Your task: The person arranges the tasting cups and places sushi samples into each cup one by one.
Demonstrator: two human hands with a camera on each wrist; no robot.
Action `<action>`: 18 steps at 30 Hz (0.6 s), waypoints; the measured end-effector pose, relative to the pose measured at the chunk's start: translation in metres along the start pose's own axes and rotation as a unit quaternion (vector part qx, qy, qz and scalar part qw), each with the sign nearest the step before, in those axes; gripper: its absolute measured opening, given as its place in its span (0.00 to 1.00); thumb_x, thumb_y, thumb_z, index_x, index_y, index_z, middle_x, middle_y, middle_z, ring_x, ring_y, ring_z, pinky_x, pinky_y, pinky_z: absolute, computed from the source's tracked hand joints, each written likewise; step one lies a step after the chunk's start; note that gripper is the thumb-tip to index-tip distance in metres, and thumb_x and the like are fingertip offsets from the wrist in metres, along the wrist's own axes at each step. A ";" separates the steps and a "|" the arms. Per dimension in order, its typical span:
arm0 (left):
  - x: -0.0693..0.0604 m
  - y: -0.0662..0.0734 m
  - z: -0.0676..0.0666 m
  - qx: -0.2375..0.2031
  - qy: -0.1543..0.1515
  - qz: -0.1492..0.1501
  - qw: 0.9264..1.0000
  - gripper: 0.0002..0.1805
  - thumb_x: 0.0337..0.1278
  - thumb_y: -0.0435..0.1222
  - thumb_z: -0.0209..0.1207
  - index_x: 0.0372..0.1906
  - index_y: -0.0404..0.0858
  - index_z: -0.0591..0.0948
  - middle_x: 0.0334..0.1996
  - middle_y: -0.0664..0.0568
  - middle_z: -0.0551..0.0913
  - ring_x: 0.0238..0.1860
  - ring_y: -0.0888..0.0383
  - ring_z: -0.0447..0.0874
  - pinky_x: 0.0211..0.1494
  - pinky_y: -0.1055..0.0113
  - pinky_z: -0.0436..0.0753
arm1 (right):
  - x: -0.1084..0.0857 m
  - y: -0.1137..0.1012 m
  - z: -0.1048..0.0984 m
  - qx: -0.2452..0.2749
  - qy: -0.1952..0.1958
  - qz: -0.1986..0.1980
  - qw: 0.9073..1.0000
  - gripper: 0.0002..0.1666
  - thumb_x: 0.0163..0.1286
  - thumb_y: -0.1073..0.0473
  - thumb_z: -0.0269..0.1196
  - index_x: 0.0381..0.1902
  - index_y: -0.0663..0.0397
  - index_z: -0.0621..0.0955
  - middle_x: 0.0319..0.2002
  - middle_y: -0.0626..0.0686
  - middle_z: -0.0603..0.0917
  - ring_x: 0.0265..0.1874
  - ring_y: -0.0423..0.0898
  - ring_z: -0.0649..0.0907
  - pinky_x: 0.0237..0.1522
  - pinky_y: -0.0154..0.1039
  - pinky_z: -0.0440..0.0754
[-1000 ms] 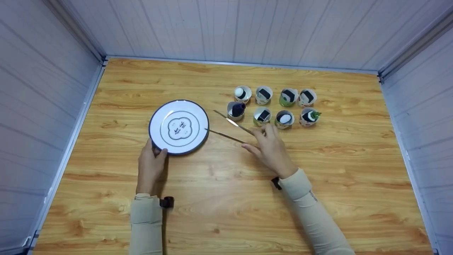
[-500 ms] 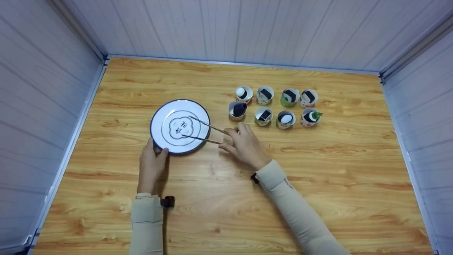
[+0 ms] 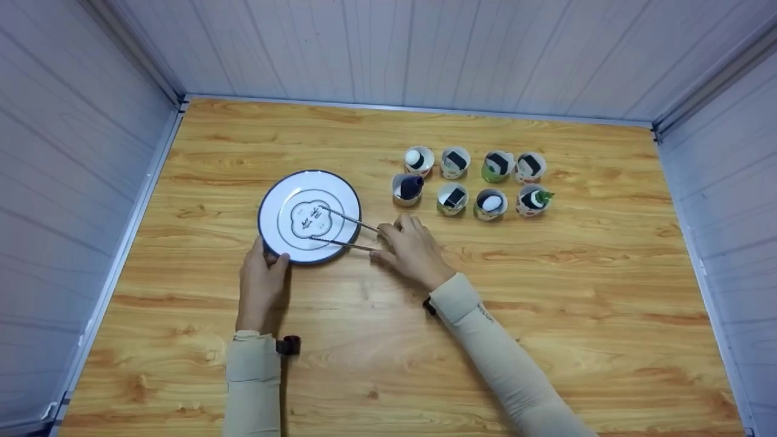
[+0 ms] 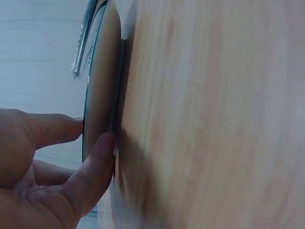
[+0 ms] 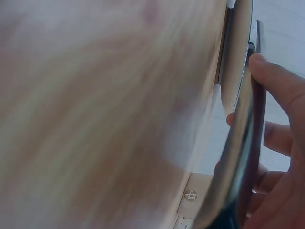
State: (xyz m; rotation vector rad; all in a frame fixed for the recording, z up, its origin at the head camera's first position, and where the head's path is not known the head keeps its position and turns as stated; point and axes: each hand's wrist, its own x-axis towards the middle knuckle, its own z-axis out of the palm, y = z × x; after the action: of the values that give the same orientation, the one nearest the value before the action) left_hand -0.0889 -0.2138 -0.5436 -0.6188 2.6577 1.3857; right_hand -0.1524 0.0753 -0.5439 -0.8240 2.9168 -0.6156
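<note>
My left hand [image 3: 260, 288] pinches the near-left rim of a white, blue-rimmed plate [image 3: 276, 203] with dark characters in its middle. In the left wrist view one finger [image 4: 57, 129] touches the rim while another digit lies against the underside. My right hand [image 3: 414, 252] grips metal tongs [image 3: 349, 219]. Their two arms are spread, with the tips over the middle of the plate and nothing between them. One serrated tip [image 4: 77, 64] shows above the plate in the left wrist view. Seen from the right wrist, the tong arm [image 5: 238, 138] runs along the thumb and fingers.
Several small paper cups stand in two rows behind my right hand. One holds a dark purple piece [image 3: 411, 187], others black slabs [image 3: 455, 197] or a white oval piece [image 3: 491, 203]; one has a green-topped piece [image 3: 539, 197]. Pale walls [image 3: 388, 54] border the wooden table [image 3: 364, 376].
The right hand has moved left, carrying the tongs from the plate's right edge to over its middle. The left hand and the plate stay in place.
</note>
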 end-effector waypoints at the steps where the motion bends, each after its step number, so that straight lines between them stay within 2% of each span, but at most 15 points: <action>1: 0.000 0.000 0.000 0.001 0.000 -0.001 1.000 0.31 0.73 0.32 0.54 0.76 0.36 0.61 0.61 0.38 0.72 0.58 0.46 0.72 0.62 0.52 0.74 | 0.000 0.000 0.000 -0.001 -0.004 0.004 1.000 0.26 0.67 0.37 0.65 0.54 0.48 0.81 0.44 0.52 0.72 0.41 0.49 0.72 0.38 0.43 0.73; 12: 0.000 -0.001 0.000 0.006 -0.003 -0.014 1.000 0.30 0.73 0.33 0.54 0.75 0.36 0.61 0.61 0.38 0.72 0.59 0.46 0.71 0.63 0.52 0.73 | 0.002 -0.006 0.005 0.005 -0.033 0.034 0.999 0.32 0.65 0.35 0.66 0.58 0.47 0.80 0.45 0.50 0.71 0.41 0.48 0.72 0.40 0.42 0.73; 18: -0.002 -0.002 0.000 0.000 0.001 -0.003 1.000 0.32 0.73 0.33 0.54 0.77 0.39 0.59 0.65 0.38 0.71 0.59 0.45 0.73 0.61 0.52 0.75 | 0.003 -0.008 0.004 -0.004 -0.041 0.047 0.998 0.33 0.65 0.34 0.66 0.58 0.48 0.80 0.44 0.50 0.70 0.40 0.48 0.71 0.40 0.42 0.72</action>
State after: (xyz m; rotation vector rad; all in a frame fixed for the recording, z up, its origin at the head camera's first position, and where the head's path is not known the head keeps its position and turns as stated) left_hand -0.0860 -0.2137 -0.5446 -0.6296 2.6553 1.3840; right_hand -0.1502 0.0656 -0.5442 -0.6895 2.8663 -0.5478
